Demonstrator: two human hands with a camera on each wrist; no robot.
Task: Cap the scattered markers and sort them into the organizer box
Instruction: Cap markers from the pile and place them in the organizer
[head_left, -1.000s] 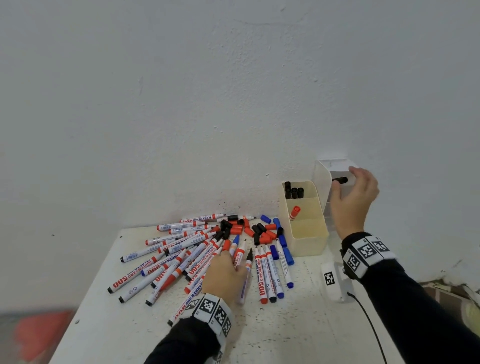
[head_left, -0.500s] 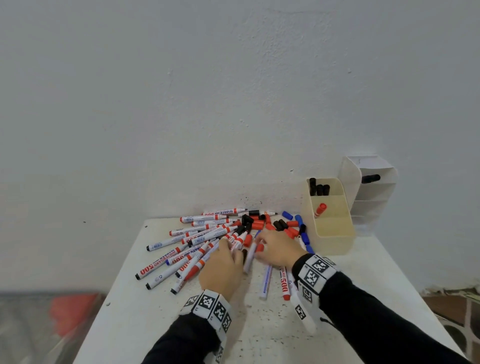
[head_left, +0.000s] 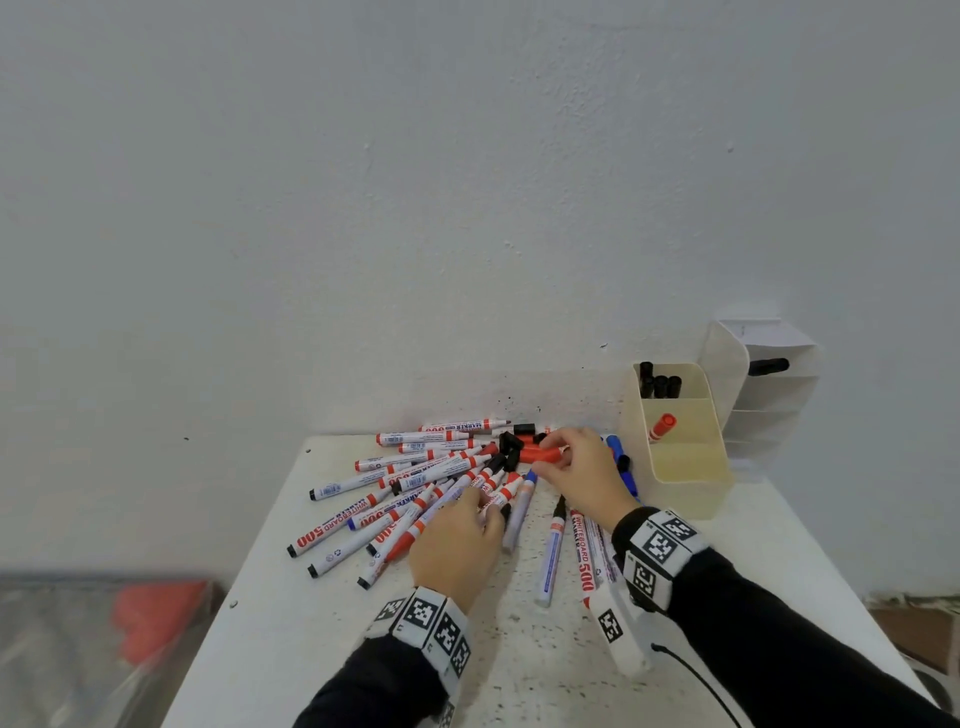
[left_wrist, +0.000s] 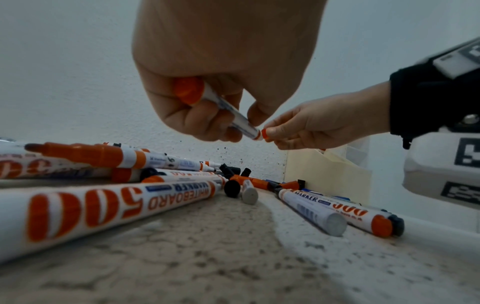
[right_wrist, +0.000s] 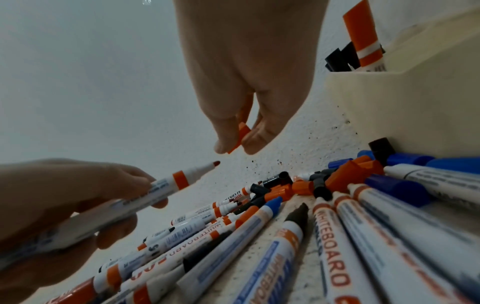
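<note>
Now right hand (right_wrist: 249, 86) off the pile, pinching an orange cap (right_wrist: 240, 136), left hand (left_wrist: 223, 67) gripping an uncapped orange marker (right_wrist: 166, 185)

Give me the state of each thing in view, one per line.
Left hand: grips an uncapped red marker.
Right hand: pinches a red cap, not yet on the tip.
Marker pile: loose on the table, mostly uncapped.
Yellow box: holds capped black markers and one red.

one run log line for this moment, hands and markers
left hand: holds uncapped red marker | right hand: pinches red cap near tip, not on | organizer box: one red marker in
</note>
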